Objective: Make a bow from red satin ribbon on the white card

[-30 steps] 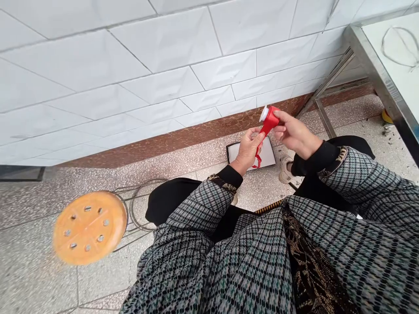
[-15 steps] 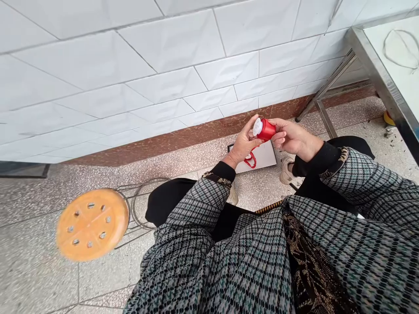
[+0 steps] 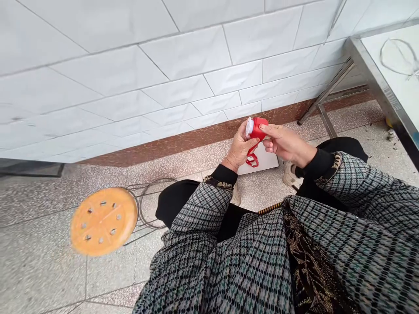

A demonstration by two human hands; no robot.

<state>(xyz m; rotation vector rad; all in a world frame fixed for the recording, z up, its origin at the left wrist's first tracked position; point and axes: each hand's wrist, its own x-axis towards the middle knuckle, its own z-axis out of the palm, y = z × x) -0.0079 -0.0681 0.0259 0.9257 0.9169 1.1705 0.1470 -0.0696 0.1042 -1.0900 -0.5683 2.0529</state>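
Through the head camera, my only view, I look down on both hands meeting in front of the body. My left hand (image 3: pixel 241 147) is closed around the near side of a red spool (image 3: pixel 261 127), its thumb lying along the bottom edge and its other fingers mostly hidden behind. My right hand (image 3: pixel 288 141) pinches the same spool from the other side, thumb pressed on the red face; its remaining fingers are curled just below, and I can't tell how many of them touch. So the spool sits between the two hands, tilted, with its white end (image 3: pixel 249 126) facing away to the left, beside the left fingers.

A red strip (image 3: pixel 252 161) dangles from under the left thumb in a crumpled loop. Beneath both hands, on the floor, I see a flat white board (image 3: pixel 267 158) with a dark edge, partly covered by them. A pale shoe (image 3: pixel 290 175) is below the right wrist. Well to the left of the left hand is an orange stool (image 3: pixel 104 221) with holes in its seat. Beyond the right hand, up and to the right, a metal-edged table (image 3: pixel 368 59) carries a loop of wire (image 3: pixel 382 56). White wall tiles (image 3: pixel 196 54) rise ahead of both hands.
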